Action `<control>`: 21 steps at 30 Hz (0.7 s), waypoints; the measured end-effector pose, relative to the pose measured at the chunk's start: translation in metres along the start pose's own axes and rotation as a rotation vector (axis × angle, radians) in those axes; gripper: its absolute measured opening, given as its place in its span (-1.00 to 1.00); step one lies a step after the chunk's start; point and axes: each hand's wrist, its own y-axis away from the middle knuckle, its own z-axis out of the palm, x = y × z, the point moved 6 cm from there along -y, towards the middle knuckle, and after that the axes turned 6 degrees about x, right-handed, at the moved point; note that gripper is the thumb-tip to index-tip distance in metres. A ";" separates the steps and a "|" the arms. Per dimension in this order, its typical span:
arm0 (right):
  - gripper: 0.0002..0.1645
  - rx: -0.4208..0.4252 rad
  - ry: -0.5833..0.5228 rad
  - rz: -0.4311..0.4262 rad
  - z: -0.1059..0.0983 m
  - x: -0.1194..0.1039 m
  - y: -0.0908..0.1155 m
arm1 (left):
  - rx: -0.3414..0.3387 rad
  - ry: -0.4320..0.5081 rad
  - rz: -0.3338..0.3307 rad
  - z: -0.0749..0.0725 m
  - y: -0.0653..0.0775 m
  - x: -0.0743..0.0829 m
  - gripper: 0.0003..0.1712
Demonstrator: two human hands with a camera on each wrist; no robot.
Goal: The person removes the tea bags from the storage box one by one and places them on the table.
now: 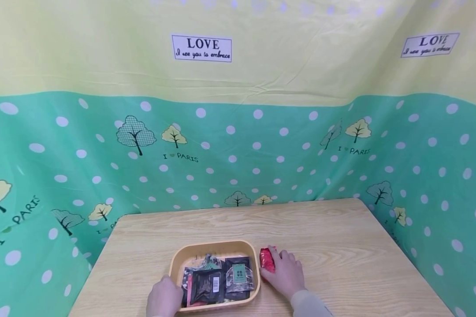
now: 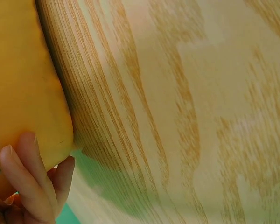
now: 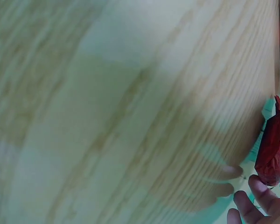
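A yellow rectangular tray (image 1: 212, 246) rests near the table's front edge with black and dark patterned packets (image 1: 238, 274) lying in it. My left hand (image 1: 164, 297) grips the tray's front left corner. The left wrist view shows fingers (image 2: 30, 170) against the outside of its wall (image 2: 23, 79); the thumb is hidden there. To the right of the tray, my right hand (image 1: 286, 274) holds a red packet (image 1: 267, 259) between thumb and fingers. In the right wrist view this crinkled, shiny red packet (image 3: 272, 144) is partly cut off by the frame edge.
The wooden table (image 1: 341, 246) extends behind and to both sides of the tray. A green and yellow printed curtain (image 1: 258, 149) hangs around its back and sides.
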 end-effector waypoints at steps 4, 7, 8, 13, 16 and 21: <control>-0.02 0.003 0.004 0.000 0.002 0.000 0.001 | 0.011 -0.002 0.018 0.000 0.001 0.001 -0.64; -0.03 0.002 0.006 0.004 0.003 0.000 0.001 | 0.013 -0.002 0.023 -0.001 0.001 0.002 -0.64; -0.03 0.001 0.005 0.007 0.003 0.000 0.001 | 0.014 -0.001 0.025 -0.001 0.001 0.002 -0.65; -0.05 -0.010 0.017 0.017 0.003 -0.002 0.001 | 0.018 0.001 0.020 -0.001 0.001 0.001 -0.66; -0.05 -0.020 0.025 0.024 0.004 -0.002 0.000 | 0.025 -0.001 0.027 -0.002 0.001 0.001 -0.68; -0.06 -0.027 0.024 0.027 0.006 -0.001 0.000 | 0.018 -0.006 0.017 -0.001 0.001 0.000 -0.68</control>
